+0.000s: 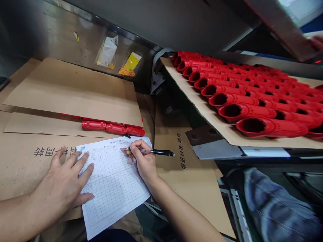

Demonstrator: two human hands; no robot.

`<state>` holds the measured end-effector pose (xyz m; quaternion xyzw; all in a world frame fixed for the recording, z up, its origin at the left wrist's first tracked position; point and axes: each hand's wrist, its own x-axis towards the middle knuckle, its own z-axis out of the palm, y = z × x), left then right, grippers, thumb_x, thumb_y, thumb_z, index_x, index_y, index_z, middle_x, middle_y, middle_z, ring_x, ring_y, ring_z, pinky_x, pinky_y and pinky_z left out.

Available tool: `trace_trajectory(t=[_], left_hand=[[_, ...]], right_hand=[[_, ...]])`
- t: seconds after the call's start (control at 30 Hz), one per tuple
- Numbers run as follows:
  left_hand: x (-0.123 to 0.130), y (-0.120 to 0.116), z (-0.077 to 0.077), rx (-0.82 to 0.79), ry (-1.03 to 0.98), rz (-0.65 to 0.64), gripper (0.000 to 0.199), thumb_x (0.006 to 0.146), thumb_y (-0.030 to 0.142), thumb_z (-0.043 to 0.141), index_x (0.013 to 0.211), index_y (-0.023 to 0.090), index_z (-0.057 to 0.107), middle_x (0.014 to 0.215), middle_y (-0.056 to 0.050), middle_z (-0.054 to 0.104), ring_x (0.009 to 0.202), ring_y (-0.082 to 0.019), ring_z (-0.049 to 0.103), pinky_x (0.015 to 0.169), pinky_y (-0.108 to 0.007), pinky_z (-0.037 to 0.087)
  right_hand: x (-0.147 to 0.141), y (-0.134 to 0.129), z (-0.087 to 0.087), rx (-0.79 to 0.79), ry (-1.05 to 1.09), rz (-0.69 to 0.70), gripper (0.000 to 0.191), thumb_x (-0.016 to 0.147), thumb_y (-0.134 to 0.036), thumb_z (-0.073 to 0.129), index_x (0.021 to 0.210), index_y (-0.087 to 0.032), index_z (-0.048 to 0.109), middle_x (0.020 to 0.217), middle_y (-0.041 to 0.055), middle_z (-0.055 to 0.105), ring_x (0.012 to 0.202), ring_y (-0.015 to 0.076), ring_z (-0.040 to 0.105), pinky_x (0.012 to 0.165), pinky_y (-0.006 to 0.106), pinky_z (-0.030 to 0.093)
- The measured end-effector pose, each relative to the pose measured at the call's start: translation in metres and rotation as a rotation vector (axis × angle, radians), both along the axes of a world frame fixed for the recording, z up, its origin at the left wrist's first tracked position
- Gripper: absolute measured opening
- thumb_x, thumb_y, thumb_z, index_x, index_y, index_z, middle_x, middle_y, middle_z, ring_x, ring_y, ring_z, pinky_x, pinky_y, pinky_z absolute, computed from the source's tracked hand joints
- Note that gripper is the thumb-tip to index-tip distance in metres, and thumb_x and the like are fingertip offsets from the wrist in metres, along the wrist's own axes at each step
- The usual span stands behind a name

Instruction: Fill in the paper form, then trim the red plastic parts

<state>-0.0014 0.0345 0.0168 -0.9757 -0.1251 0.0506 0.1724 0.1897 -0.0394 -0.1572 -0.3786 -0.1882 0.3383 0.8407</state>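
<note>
A white gridded form (pixel 113 191) with some handwriting near its top lies on brown cardboard, its lower part reaching past the cardboard's edge. My left hand (pixel 69 176) rests with spread fingers over the form's left edge and the cardboard. Near the top right of the sheet, my right hand (pixel 142 158) is closed around a black pen (pixel 163 152). The pen's tip end points left over the upper rows. Just beyond the form, red ribbed tubes (pixel 115 128) lie in a row, partly under a cardboard sheet (pixel 75 90).
Many red tubes (pixel 254 127) lie in rows on a raised cardboard-lined tray (pixel 214 129) at the right. Two small bags, one with a white label (pixel 107 52) and one with a yellow label (pixel 132 62), hang behind. Greyish-blue fabric (pixel 277 208) is at the lower right.
</note>
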Motion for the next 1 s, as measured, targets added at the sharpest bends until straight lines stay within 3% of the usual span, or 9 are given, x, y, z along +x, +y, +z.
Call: trace_trajectory(t=[0.83, 1.0], left_hand=[[-0.0039, 0.0008, -0.0036, 0.017, -0.005, 0.001, 0.067, 0.053, 0.054, 0.099, 0.108, 0.019, 0.083, 0.127, -0.023, 0.072, 0.111, -0.048, 0.069, 0.102, -0.079, 0.037], [-0.0027, -0.0004, -0.0017, 0.018, 0.038, 0.04, 0.065, 0.059, 0.056, 0.096, 0.111, 0.021, 0.082, 0.13, -0.022, 0.071, 0.114, -0.047, 0.068, 0.104, -0.079, 0.036]], right_hand=[[0.0005, 0.0003, 0.0007, -0.019, -0.007, 0.005, 0.039, 0.086, -0.053, 0.08, 0.077, -0.02, 0.062, 0.055, -0.0085, 0.054, 0.042, 0.0053, 0.049, 0.082, 0.039, 0.068], [-0.0001, 0.0, 0.0006, -0.018, -0.005, 0.008, 0.038, 0.087, -0.052, 0.079, 0.077, -0.02, 0.062, 0.055, -0.0086, 0.054, 0.043, 0.0056, 0.049, 0.084, 0.04, 0.067]])
